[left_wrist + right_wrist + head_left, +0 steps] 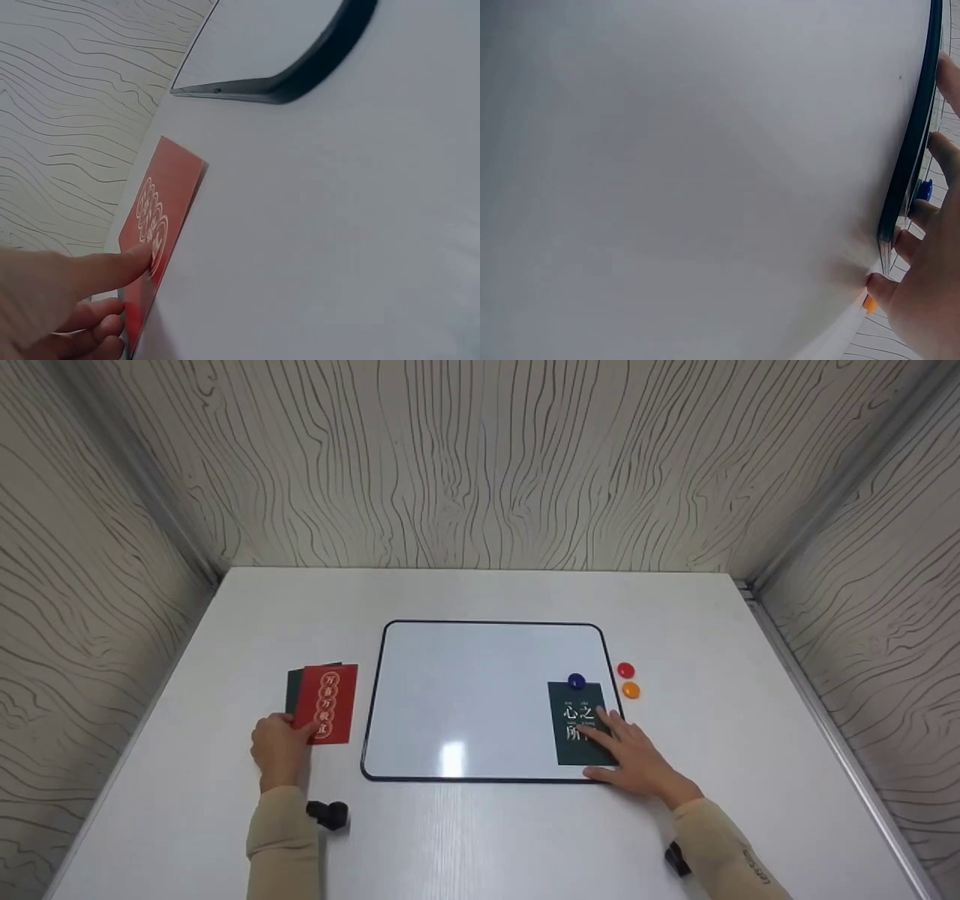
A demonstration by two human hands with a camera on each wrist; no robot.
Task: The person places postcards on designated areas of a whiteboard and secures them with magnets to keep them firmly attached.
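Observation:
My left hand (279, 748) pinches a red card with white Chinese characters (341, 697), thumb on top and fingertips at its lower left edge. A dark green card (293, 694) sticks out from behind the red one. On the right side of the whiteboard (465, 682) lies another dark green card with white characters (564, 750), a blue round magnet (576, 681) on its top edge. My right hand (631, 754) rests on that card and the board's lower right border with fingers spread, covering the card's right part. Beyond the board's dark rim (907, 157), the right wrist view shows the blue magnet (925, 190).
Just right of the whiteboard, a red round magnet (626, 670) and an orange one (631, 690) lie on the white table (480, 596). Black devices (330, 814) sit by each wrist. Wood-patterned panels (465, 465) stand around the back and sides.

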